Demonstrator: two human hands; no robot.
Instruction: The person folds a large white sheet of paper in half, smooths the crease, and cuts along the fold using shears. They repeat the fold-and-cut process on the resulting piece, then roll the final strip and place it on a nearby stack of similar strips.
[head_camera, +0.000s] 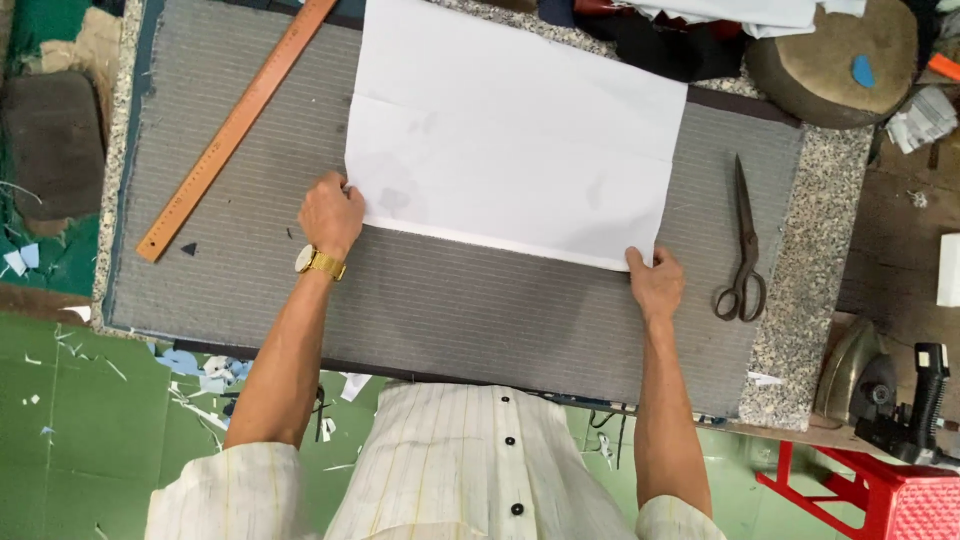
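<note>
While both hands rest on the near corners of the white fabric sheet, the piece already lies spread flat on the grey striped cloth that covers the work table, which suggests that the laying-out is largely done. The left hand sits at the sheet's near left corner with its fingers curled over the edge, seemingly pinching it, though the fingertips themselves are hidden and the grip cannot be told for certain. The right hand holds the near right corner, thumb on top and fingers apparently tucked beneath the edge. A faint crease runs across the white piece from left to right, and its near edge looks straight and taut between the two hands; its far edge runs out of view at the top. Judging from this, the sheet is being squared or smoothed into position, and any marking or cutting appears not yet begun: the wooden ruler lies slantwise on the grey cloth, well apart from the left hand and not touching the sheet, and the dark scissors lie untouched just beside the right hand, blades pointing away from the person. No chalk line or cut shows on the white surface. A brown round cushion and a heap of dark and pale cloth sit at the far end of the table, an iron rests near the right edge beside a red plastic stool, and paper scraps litter the green floor.
</note>
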